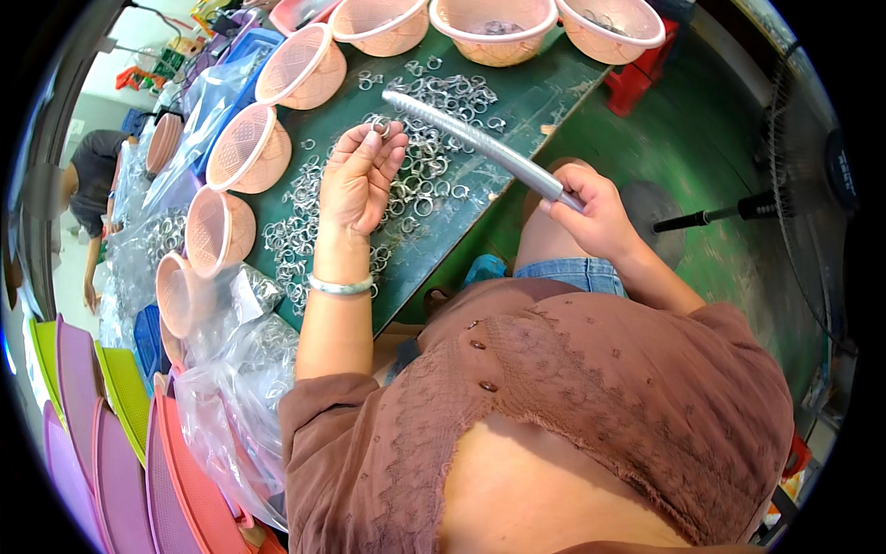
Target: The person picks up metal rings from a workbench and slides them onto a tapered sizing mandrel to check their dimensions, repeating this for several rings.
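Between the thumb and fingers of my left hand [362, 175] a silver ring [379, 127] is pinched, close to the narrow tip of a ring mandrel [480, 143]. My right hand [595, 210] is wrapped round the thick end of this long tapered metal rod, which slants up and to the left over the table edge. Many loose silver rings [429, 171] lie in a spread heap on the green tabletop [452, 242], beneath and around my left hand. The ring is apart from the rod, as far as I can tell.
Peach plastic baskets [247, 152] curve along the table's far and left sides; a far basket [494, 28] holds some rings. Plastic bags [235, 369] and stacked coloured baskets [120, 434] stand at left. A fan [803, 194] is at right, a red stool [637, 78] beyond the table. Another person [92, 185] is far left.
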Demonstrator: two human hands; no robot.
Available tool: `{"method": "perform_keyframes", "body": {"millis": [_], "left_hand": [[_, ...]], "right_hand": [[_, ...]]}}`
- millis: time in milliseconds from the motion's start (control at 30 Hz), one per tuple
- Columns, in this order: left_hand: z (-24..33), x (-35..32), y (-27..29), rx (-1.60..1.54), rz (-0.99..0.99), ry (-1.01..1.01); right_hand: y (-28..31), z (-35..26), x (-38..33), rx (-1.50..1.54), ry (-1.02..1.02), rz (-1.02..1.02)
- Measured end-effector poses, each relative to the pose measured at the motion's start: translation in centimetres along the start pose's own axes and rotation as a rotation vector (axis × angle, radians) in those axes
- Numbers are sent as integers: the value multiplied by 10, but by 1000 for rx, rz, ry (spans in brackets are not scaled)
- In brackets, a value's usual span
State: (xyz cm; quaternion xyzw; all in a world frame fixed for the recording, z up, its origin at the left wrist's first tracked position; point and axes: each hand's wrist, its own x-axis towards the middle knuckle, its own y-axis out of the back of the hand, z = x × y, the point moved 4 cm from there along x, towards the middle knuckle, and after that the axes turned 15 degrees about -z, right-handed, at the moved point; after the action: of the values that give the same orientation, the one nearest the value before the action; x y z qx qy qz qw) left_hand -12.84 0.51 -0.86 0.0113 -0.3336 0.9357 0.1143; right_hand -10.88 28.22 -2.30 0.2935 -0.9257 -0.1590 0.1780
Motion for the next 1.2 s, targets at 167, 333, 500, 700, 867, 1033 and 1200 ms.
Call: {"method": "perform_keyframes", "body": {"millis": [167, 333, 500, 700, 867, 1033, 1200], "left_hand": [[8, -8, -10, -12, -7, -110], [6, -16, -26, 320, -153, -34], [-20, -24, -47, 345, -204, 146], [-23, -35, -47, 189, -226, 42], [-27, -41, -48, 177, -175, 4], [-33, -44, -44, 153, -133, 50], [-35, -47, -39, 162, -118, 72]], "right_hand": [[-7, -15, 1, -104, 51, -79], [-10, -19, 5, -218, 123, -54], [-19, -42, 10, -464, 151, -4], [-19, -52, 13, -645, 266, 50], [-24, -50, 13, -635, 296, 56], [-26, -47, 12, -624, 298, 66], [-27, -41, 11, -590, 299, 65]]}}
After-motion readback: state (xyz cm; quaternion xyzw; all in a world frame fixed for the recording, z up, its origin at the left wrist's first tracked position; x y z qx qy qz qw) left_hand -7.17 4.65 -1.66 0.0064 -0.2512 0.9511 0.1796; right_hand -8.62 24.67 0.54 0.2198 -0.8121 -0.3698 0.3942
